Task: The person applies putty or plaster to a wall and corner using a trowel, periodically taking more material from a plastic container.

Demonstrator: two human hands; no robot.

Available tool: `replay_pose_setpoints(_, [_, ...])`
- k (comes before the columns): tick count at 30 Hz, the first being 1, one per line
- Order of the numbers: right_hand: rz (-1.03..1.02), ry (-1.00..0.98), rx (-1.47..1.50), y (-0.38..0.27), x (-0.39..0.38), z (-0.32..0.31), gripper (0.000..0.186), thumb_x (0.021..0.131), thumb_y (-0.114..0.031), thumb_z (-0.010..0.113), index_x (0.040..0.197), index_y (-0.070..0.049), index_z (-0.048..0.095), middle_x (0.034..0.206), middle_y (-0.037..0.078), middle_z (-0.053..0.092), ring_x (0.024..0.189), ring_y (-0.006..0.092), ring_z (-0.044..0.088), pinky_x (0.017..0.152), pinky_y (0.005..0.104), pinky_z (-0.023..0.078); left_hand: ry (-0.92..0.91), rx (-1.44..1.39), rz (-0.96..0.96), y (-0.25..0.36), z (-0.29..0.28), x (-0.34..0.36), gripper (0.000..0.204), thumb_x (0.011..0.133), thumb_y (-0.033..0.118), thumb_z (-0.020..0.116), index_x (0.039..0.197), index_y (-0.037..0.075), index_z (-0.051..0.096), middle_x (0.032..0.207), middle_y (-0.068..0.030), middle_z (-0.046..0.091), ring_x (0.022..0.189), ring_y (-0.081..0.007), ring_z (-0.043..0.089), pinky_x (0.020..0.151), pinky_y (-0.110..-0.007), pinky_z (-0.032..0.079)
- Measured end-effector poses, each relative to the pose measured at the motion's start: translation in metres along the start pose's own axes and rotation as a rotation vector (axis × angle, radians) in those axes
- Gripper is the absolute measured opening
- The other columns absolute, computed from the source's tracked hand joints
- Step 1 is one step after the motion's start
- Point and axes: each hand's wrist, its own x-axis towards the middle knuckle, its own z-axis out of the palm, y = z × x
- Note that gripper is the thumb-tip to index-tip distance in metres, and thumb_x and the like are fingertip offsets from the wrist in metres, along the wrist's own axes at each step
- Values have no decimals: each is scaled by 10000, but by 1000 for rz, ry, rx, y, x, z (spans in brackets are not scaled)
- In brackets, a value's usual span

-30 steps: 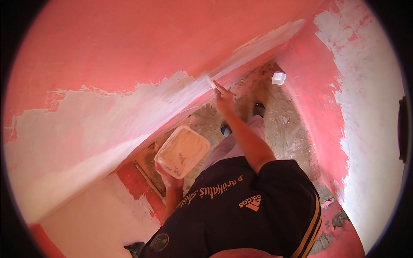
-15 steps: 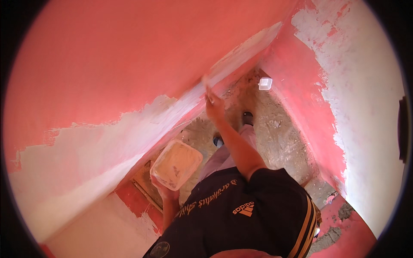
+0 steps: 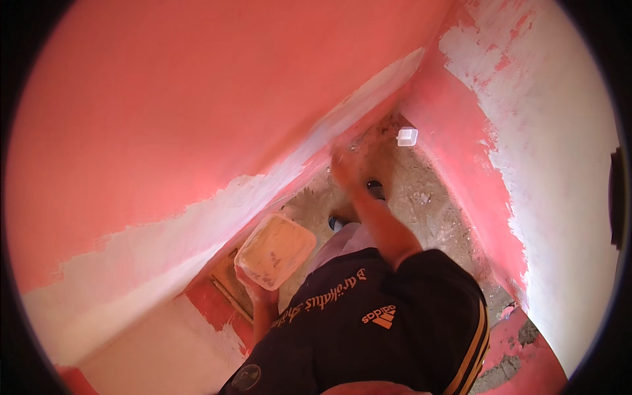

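Note:
My left hand (image 3: 251, 284) grips a rectangular plastic tub (image 3: 275, 249) from its left end, with pale, smeared material in it. My right hand (image 3: 343, 164) is reaching forward beside the lower band of the left wall (image 3: 171, 112), where a pale coated strip (image 3: 237, 204) runs under the pink paint. Motion smears the fingers, and whatever is in them cannot be made out. My feet (image 3: 374, 189) stand on the dirty floor (image 3: 428, 197) below.
A small clear container (image 3: 407, 137) sits on the floor near the far corner. The right wall (image 3: 480, 164) is pink with patchy white coating. Long thin pieces (image 3: 229, 296) lie beside the left wall, and grey rubble (image 3: 526, 332) shows at lower right.
My right hand, which held a pale tool against the left wall, has moved lower and is now blurred. The view has shifted slightly. The tub remains in my left hand.

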Motion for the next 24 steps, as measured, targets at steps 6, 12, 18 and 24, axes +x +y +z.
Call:
replay_pose_setpoints(6, [365, 367, 133, 41, 71, -105, 199, 979, -130, 513, 1029, -7, 662, 859, 118, 656, 799, 254, 649, 711, 382, 511, -25, -135, -18, 6, 33, 6, 628, 1007, 594, 411, 1427, 127, 432, 1382, -70, 516, 1263, -275, 525, 1024, -452, 487])
replay_pose_setpoints(12, [251, 581, 279, 39, 224, -203, 286, 1025, -190, 474, 960, 43, 627, 866, 51, 593, 770, 170, 527, 685, 334, 459, -13, -72, -20, 4, 66, -5, 664, 993, 626, 417, 1433, 129, 433, 1388, -69, 521, 1264, -277, 527, 1036, -454, 478])
replay_pose_setpoints(18, [108, 121, 25, 32, 65, -66, 263, 1005, -195, 519, 1025, 34, 648, 875, 80, 626, 787, 176, 567, 709, 346, 474, -46, -38, -23, -1, 105, -1, 720, 973, 671, 409, 1431, 116, 443, 1390, -72, 531, 1269, -286, 525, 1049, -456, 460])
replay_pose_setpoints(24, [134, 239, -285, 113, 108, -159, 269, 985, -200, 563, 1090, 25, 668, 883, 108, 659, 805, 181, 606, 733, 358, 490, -46, 191, 42, -10, 138, -7, 680, 994, 609, 421, 1431, 88, 441, 1357, -87, 548, 1221, -280, 560, 996, -445, 502])
